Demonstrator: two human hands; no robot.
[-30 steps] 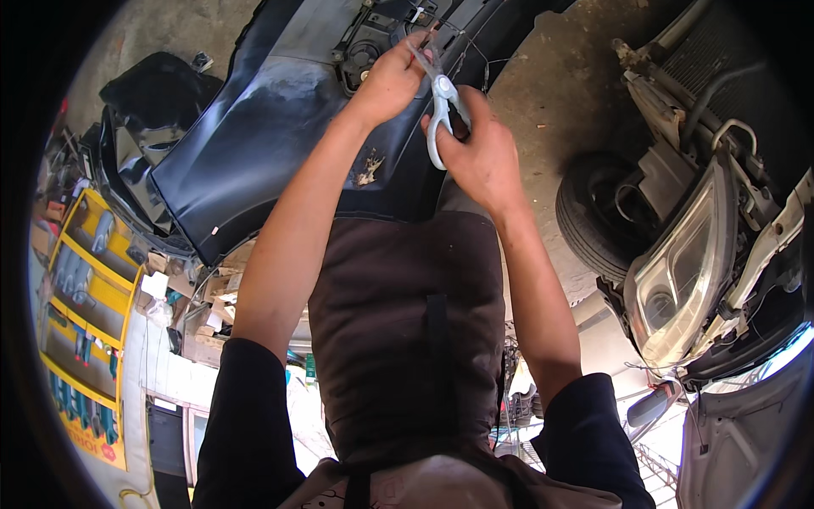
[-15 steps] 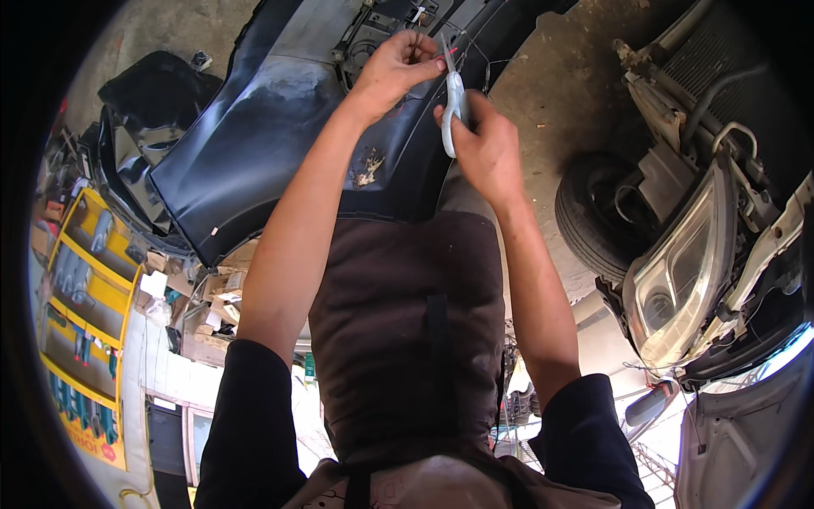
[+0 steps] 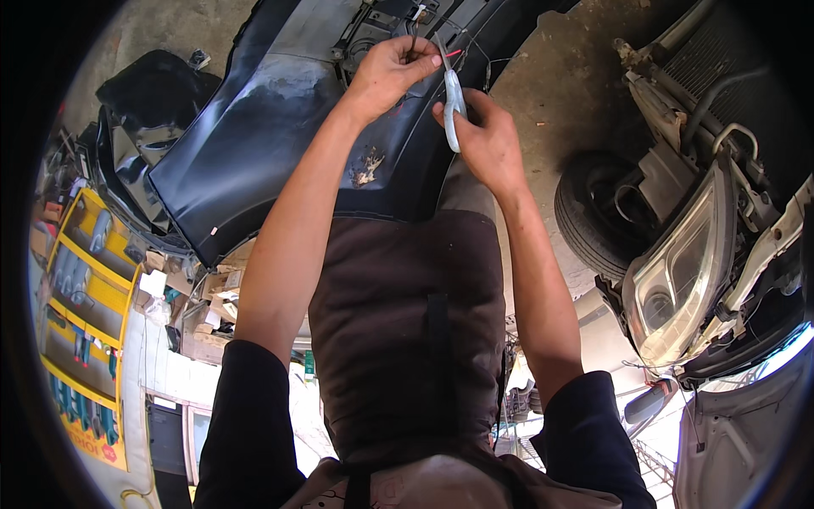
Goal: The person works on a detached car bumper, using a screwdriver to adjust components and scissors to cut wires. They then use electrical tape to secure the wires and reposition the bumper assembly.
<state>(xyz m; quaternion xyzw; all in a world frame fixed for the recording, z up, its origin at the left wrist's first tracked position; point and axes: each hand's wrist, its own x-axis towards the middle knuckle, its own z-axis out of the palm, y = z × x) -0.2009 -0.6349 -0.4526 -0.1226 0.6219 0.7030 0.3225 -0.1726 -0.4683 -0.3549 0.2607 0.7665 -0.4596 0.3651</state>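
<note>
A thin red wire (image 3: 454, 53) is pinched between the thumb and fingers of my left hand (image 3: 381, 75), its end pointing right. My right hand (image 3: 492, 142) grips scissors (image 3: 453, 95) with pale blue-grey handles, the blades pointing up and away from me. Those blades cross beside the red wire, close to my left fingertips; whether they touch it I cannot tell. Beneath both hands lies a large black car body panel (image 3: 280, 140), with a torn, pale brown patch (image 3: 368, 168) on it. Dark wires (image 3: 479, 49) run near the blades at the far edge.
On the right are a tyre (image 3: 593, 212), a headlight (image 3: 688, 271) and exposed car front parts. Crumpled black panels (image 3: 157, 93) lie at the far left. A yellow rack (image 3: 89, 297) with tools stands at the left, beside cluttered boxes (image 3: 216, 305).
More of the red wire shows to the right of the scissors. The scissors and my right hand have shifted slightly; my left hand stays nearly in place.
</note>
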